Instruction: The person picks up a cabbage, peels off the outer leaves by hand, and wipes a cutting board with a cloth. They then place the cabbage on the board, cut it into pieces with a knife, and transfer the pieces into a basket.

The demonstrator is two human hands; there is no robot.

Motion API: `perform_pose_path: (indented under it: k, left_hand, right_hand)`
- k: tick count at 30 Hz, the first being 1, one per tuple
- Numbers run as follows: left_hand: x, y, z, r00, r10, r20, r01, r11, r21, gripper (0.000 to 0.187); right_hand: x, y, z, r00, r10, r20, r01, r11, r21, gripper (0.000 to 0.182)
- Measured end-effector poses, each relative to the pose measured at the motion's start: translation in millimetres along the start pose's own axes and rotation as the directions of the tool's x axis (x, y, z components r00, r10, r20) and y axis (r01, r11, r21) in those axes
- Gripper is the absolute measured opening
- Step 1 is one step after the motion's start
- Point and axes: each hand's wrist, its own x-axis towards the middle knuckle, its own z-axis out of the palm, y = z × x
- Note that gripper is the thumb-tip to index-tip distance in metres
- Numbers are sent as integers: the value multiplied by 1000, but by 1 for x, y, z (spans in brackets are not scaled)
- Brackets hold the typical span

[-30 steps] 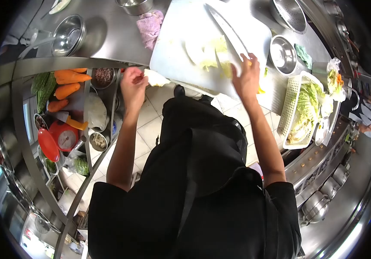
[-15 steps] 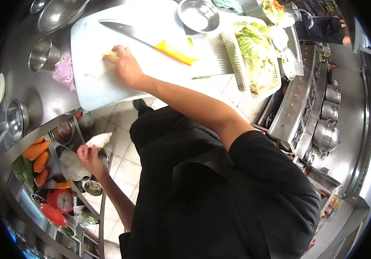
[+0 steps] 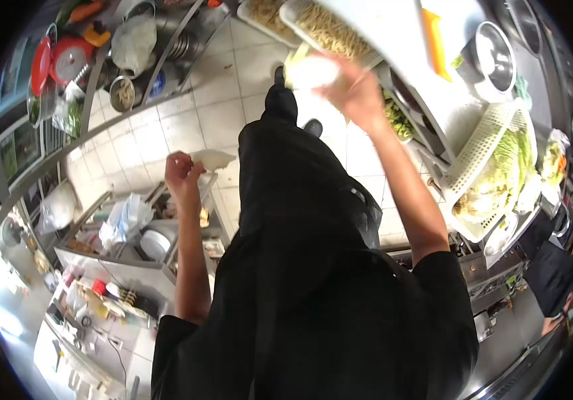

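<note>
My left hand (image 3: 184, 175) is held low at the left, fingers closed on a pale cabbage leaf piece (image 3: 214, 159). My right hand (image 3: 360, 93) is raised beside the cutting board (image 3: 403, 27), smeared by motion. A pale yellow-green cabbage leaf (image 3: 308, 71) shows at its fingers, overexposed and blurred. On the board lies a knife with a yellow handle (image 3: 437, 47); its blade is cut off by the view's edge. To the right, a white perforated basket (image 3: 470, 157) holds leafy napa cabbage (image 3: 500, 173).
Trays of pale strips (image 3: 330, 32) sit at the top. A steel bowl (image 3: 493, 60) stands by the board. Shelves with a red scale (image 3: 71, 59) are at upper left. A lower cabinet (image 3: 126, 260) stands left. Another person (image 3: 553, 277) is at far right.
My view has turned away from the board toward the floor. My right hand has lifted off the board with the leaf. My left hand still holds its pale piece.
</note>
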Motion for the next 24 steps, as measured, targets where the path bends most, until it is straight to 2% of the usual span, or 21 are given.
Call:
perform_pose_path:
  k: [1, 2, 3, 4, 5, 6, 7, 9, 10, 11, 12, 13, 15, 16, 17, 18, 19, 21, 22, 23, 24]
  left_hand:
    - [-15, -19, -10, 998, -67, -21, 67, 998, 7, 21]
    - [-31, -35, -18, 996, -84, -30, 85, 996, 23, 21]
    - [-46, -52, -25, 1000, -25, 16, 23, 993, 114, 21]
    - [-55, -56, -25, 999, 8, 48, -15, 987, 158, 21]
    - [-64, -60, -25, 996, 41, 79, -56, 978, 199, 21]
    - [-71, -53, -21, 995, -98, 6, 95, 974, 204, 22]
    - [-77, -52, -19, 969, -238, -69, 247, 947, 203, 22]
    - [-89, -61, -24, 962, -262, -75, 271, 948, 166, 23]
    - [-97, -62, -27, 954, -288, -86, 297, 948, 113, 24]
    - [-104, -62, -28, 951, -297, -85, 306, 944, 124, 24]
    - [-107, -61, -27, 952, -300, -67, 307, 940, 150, 24]
    - [-106, -59, -26, 956, -289, -41, 292, 941, 169, 24]
    - [-103, -54, -23, 982, -177, 68, 154, 954, 258, 24]
    - [-100, -47, -14, 982, -124, 141, 90, 970, 226, 24]
    - [-96, -39, -1, 971, -64, 229, 21, 983, 185, 24]
    - [-96, -12, 23, 968, -90, 234, 47, 982, 183, 24]
    - [-91, -9, 36, 946, -44, 320, 6, 993, 121, 25]
    - [-76, 2, 69, 815, 155, 558, -139, 988, -71, 27]
    - [-70, 5, 90, 735, 142, 663, -50, 987, -156, 28]
    - [-71, 21, 114, 677, 181, 713, -72, 981, -180, 28]
    - [-78, 40, 134, 608, 198, 769, -18, 972, -236, 28]
  right_hand:
    - [-22, 45, 24, 973, 122, 197, -154, 976, 153, 52]
    - [-44, 104, 50, 922, 207, 326, -283, 936, 208, 51]
    - [-60, 132, 63, 782, 416, 464, -582, 755, 302, 53]
    - [-76, 186, 76, 653, 525, 546, -742, 586, 325, 55]
    - [-88, 236, 79, 606, 520, 602, -796, 411, 445, 56]
    - [-89, 293, 80, 566, 572, 593, -823, 435, 366, 56]
    - [-77, 353, 74, 639, 541, 547, -769, 459, 445, 47]
    - [-53, 467, 62, 768, 464, 441, -638, 499, 586, 34]
    - [-49, 434, 40, 729, 673, 126, -441, 322, 838, 42]
    - [-27, 384, 24, 441, 898, 2, -215, 103, 971, 47]
    - [-29, 382, 17, 325, 946, -6, -110, 44, 993, 51]
    - [-38, 373, 18, 336, 942, -21, -88, 53, 995, 51]
    - [-67, 377, 27, 576, 808, -125, -442, 436, 784, 52]
    - [-77, 349, 33, 679, 731, -68, -511, 537, 671, 51]
    - [-91, 302, 45, 758, 649, 67, -546, 575, 609, 50]
    - [-112, 249, 52, 810, 554, 192, -551, 607, 572, 50]
    - [-134, 194, 51, 853, 448, 270, -518, 658, 546, 49]
    - [-172, 92, 44, 917, 238, 320, -374, 792, 483, 47]
    - [-191, 46, 31, 959, 151, 240, -240, 881, 408, 48]
    - [-202, 17, 17, 979, 56, 197, -116, 944, 307, 49]
    - [-215, -16, -1, 997, -1, 83, -12, 986, 164, 47]
